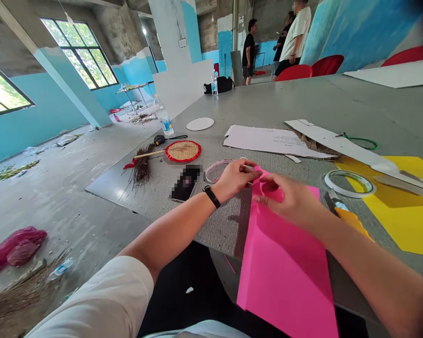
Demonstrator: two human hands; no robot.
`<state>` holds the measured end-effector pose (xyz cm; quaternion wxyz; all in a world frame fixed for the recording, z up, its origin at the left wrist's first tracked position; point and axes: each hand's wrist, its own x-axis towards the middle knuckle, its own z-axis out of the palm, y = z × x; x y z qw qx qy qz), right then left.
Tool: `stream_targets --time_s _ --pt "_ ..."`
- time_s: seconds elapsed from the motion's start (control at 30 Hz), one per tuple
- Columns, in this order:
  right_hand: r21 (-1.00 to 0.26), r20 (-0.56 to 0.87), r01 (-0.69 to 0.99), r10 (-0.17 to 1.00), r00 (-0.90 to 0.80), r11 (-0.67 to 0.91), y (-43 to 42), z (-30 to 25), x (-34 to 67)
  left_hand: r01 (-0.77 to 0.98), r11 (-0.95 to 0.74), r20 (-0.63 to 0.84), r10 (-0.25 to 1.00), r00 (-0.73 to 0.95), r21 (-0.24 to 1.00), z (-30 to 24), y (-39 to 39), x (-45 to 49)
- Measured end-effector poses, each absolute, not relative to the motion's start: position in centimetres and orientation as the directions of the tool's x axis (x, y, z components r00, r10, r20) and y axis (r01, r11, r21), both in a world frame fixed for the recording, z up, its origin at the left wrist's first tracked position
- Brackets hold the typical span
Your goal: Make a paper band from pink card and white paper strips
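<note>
A bright pink sheet of paper point(289, 277) reaches from the table over its near edge toward my lap. A narrow fold or crease runs along its left side. My left hand point(238, 177) pinches the far left corner of the sheet between thumb and fingers. Close beside it, my right hand point(289, 197) is curled over the same edge, thumb and fingers closed on the paper. A ring of pale tape point(215, 171) lies just behind my left wrist. Right of my right hand are a white tape roll point(350, 184) and a utility knife point(338, 204).
Yellow paper point(405, 220) and long white cardboard strips point(341, 143) lie on the right. Torn white cardboard point(264, 139), a red-rimmed woven fan point(183, 151), a blurred phone point(186, 183) and a water bottle point(163, 115) are on the table point(246, 108). People point(250, 49) stand in the background.
</note>
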<state>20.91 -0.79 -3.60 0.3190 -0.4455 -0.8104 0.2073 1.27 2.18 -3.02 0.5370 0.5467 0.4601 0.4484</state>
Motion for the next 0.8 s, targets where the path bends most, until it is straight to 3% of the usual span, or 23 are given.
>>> stream_targets --time_s 0.13,0.33,0.4,0.47,0.57,0.63,0.73,0.8 --pt "-0.554 0.196 0.700 0.888 -0.416 0.450 -1.0 -5.3 20.1 0.359 -0.189 0.173 0.982 0.075 0.914 -3.8 2.8 0.8" --pt "-0.594 0.080 0.669 0.860 -0.504 0.447 0.1 -4.5 20.7 0.638 -0.411 0.243 0.909 0.337 0.651 -4.2 3.0 0.5" --pt "-0.618 0.050 0.686 0.890 -0.453 0.384 0.2 -2.9 22.3 0.643 -0.545 0.265 0.834 0.484 0.538 -3.9 2.9 0.5" --pt "-0.572 0.012 0.788 0.964 -0.267 0.226 -0.2 -1.2 24.9 0.580 -0.657 0.207 0.729 0.653 0.481 -3.6 2.6 0.4" --pt "-0.301 0.065 0.953 0.997 0.051 -0.029 -1.6 -0.6 29.2 0.496 -0.704 0.084 0.613 0.785 0.508 -3.4 2.3 0.3" --pt "-0.151 0.011 0.980 0.991 0.131 -0.128 -2.7 -1.6 31.3 0.494 -0.699 0.056 0.604 0.795 0.517 -3.4 2.3 0.4" --pt "-0.179 -0.035 0.979 0.995 0.091 -0.096 -4.1 -4.0 33.1 0.524 -0.696 0.068 0.630 0.774 0.491 -3.5 2.5 0.9" --pt "-0.266 0.069 0.963 0.995 0.068 -0.047 -5.0 -5.5 34.0 0.557 -0.702 0.109 0.659 0.744 0.444 -3.2 2.3 1.0"
